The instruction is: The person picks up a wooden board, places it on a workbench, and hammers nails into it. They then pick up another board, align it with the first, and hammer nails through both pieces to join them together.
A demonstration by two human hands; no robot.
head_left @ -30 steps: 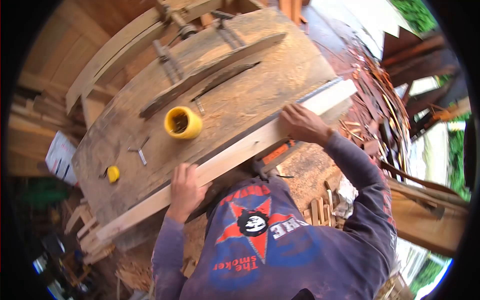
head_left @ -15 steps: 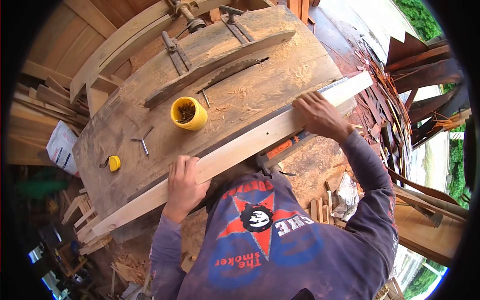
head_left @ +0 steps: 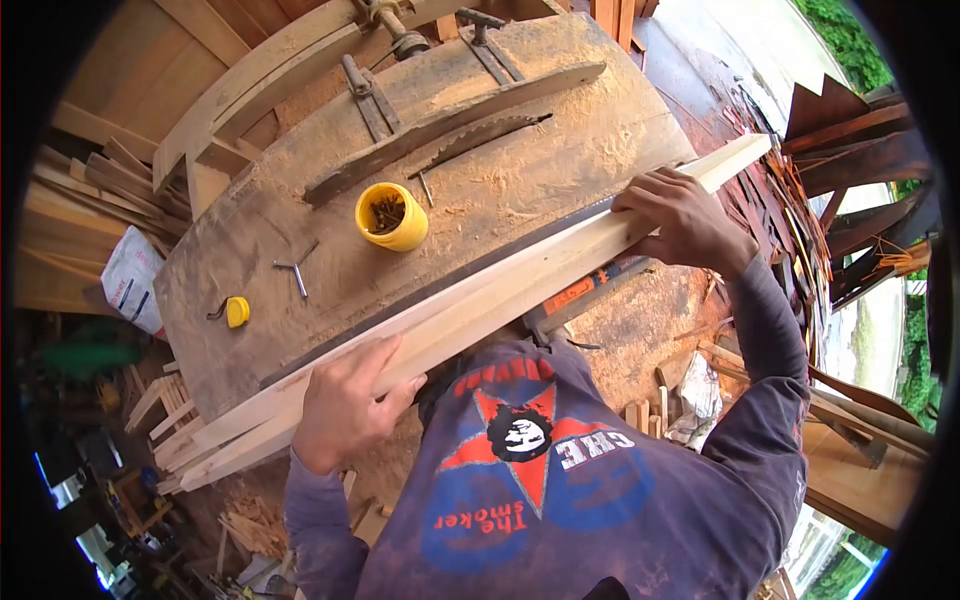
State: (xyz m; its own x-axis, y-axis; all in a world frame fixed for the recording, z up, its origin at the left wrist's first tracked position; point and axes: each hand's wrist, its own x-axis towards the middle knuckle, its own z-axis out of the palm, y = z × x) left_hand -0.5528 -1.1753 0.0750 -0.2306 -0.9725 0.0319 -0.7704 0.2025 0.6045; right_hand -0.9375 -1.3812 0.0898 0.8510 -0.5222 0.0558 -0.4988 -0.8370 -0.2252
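A long pale wooden board (head_left: pixel 510 290) runs diagonally along the near edge of the worktable (head_left: pixel 300 340), with two of its long faces showing. Near its lower left end, my left hand (head_left: pixel 350 405) grips it, thumb on the near side and fingers across the top. Toward the upper right end my right hand (head_left: pixel 690 218) is wrapped over it, fingers on the far side. Just under the board, close to my body, lies a tool with an orange and black handle (head_left: pixel 580 290).
A yellow cup (head_left: pixel 405 232) of screws or nails stands on the table near a T-shaped metal piece (head_left: pixel 296 275) and a small yellow object (head_left: pixel 237 311). Beyond are a saw blade (head_left: pixel 480 147), a wooden fence (head_left: pixel 440 135) and clamps (head_left: pixel 370 100). Wood scraps (head_left: pixel 760 220) pile at right.
The board has rolled, so a second long face now shows, and it has shifted slightly. My left hand has moved down and left with its thumb lifted; my right hand has moved right.
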